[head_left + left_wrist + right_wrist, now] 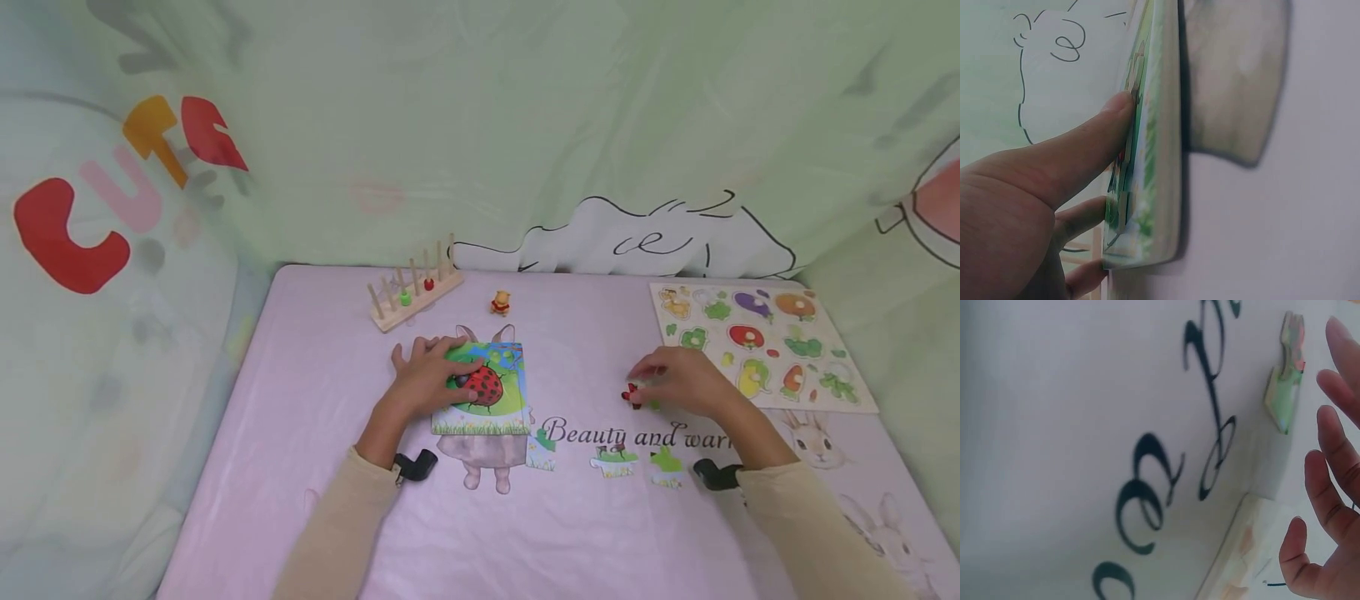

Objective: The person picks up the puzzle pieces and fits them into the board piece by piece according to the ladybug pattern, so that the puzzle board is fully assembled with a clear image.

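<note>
A jigsaw puzzle [480,423] with a ladybug picture lies left of centre in the head view. My left hand [423,379] rests at its left side, the thumb [1085,140] touching the picture. Another finger reaches over the face near the ladybug [486,385]. Some left fingers [1088,215] are partly hidden behind the puzzle in the left wrist view. Over to the right, my right hand [686,379] hovers by a loose red-and-green puzzle piece [1289,372]. Its fingers [1329,434] are spread and apart from that piece in the right wrist view.
Loose puzzle pieces [615,461] lie near the table's middle. A wooden peg rack [420,302] with a green and a red bead stands at the back left, a small bear figure [500,303] beside it. A vegetable puzzle board [817,392] lies at the right.
</note>
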The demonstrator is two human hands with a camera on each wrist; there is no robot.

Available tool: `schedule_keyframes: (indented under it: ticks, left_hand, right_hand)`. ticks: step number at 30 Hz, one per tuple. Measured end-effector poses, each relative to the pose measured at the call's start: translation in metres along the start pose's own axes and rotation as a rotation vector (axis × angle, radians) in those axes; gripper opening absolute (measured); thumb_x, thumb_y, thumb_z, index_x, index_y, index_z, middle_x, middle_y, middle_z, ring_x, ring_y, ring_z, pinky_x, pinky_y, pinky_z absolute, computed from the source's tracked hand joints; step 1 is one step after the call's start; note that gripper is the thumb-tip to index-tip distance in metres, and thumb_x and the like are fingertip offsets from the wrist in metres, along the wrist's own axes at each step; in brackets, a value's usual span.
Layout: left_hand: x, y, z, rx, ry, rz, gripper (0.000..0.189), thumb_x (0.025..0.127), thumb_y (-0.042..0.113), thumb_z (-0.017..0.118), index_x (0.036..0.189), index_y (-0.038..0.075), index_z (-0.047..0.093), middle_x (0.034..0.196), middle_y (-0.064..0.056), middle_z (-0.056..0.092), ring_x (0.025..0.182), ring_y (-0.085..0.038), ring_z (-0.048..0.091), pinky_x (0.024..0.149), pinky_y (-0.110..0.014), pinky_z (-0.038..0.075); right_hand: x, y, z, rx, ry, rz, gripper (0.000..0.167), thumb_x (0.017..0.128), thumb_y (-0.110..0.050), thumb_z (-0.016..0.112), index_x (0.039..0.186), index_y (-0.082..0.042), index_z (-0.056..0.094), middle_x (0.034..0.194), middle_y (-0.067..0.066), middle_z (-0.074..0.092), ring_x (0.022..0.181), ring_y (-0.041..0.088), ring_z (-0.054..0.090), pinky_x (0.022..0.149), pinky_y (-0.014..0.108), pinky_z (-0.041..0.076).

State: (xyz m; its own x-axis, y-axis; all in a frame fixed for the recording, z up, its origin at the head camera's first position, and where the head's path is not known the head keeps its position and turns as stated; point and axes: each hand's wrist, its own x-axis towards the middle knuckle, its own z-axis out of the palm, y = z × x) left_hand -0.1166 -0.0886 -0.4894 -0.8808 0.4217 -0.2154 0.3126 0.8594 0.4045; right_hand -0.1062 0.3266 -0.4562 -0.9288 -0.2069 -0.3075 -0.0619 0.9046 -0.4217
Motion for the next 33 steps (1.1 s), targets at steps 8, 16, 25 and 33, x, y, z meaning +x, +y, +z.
schedule_keyframes:
  ticks: [8, 16, 25, 33]
  left_hand:
    - [0.000, 0.000, 0.001, -0.005, 0.002, -0.003, 0.056, 0.090, 0.057, 0.071, 0.142, 0.048, 0.055, 0.166, 0.010, 0.031, 0.141, -0.034, 0.031, 0.112, -0.080, 0.006]
    - [0.000, 0.000, 0.001, 0.000, 0.003, -0.005, 0.056, 0.089, 0.057, 0.072, 0.142, 0.048, 0.055, 0.166, 0.010, 0.031, 0.140, -0.034, 0.031, 0.112, -0.080, 0.007]
    - [0.001, -0.001, 0.002, 0.007, 0.008, -0.006, 0.057, 0.089, 0.056, 0.073, 0.142, 0.048, 0.055, 0.166, 0.009, 0.032, 0.140, -0.034, 0.031, 0.112, -0.079, 0.008]
    - [0.002, -0.002, 0.002, 0.008, -0.001, -0.007, 0.056, 0.089, 0.057, 0.071, 0.143, 0.049, 0.054, 0.166, 0.010, 0.031, 0.140, -0.034, 0.032, 0.112, -0.080, 0.008]
  right_hand:
    - [0.003, 0.005, 0.004, -0.005, -0.017, -0.004, 0.041, 0.073, -0.036, 0.092, 0.107, -0.018, 0.077, 0.110, 0.005, 0.073, 0.101, 0.025, 0.061, 0.087, 0.045, 0.051]
    - [0.005, 0.007, 0.007, -0.014, -0.028, -0.009, 0.042, 0.072, -0.034, 0.093, 0.106, -0.017, 0.076, 0.107, 0.004, 0.072, 0.100, 0.025, 0.061, 0.088, 0.047, 0.051]
    - [0.007, 0.007, 0.008, 0.002, -0.010, -0.014, 0.037, 0.071, -0.029, 0.094, 0.101, -0.017, 0.076, 0.099, 0.003, 0.069, 0.094, 0.023, 0.058, 0.080, 0.036, 0.048]
    - [0.007, -0.002, 0.005, -0.005, -0.020, -0.033, 0.032, 0.071, -0.024, 0.094, 0.091, -0.019, 0.070, 0.094, 0.001, 0.066, 0.093, 0.023, 0.056, 0.079, 0.036, 0.047]
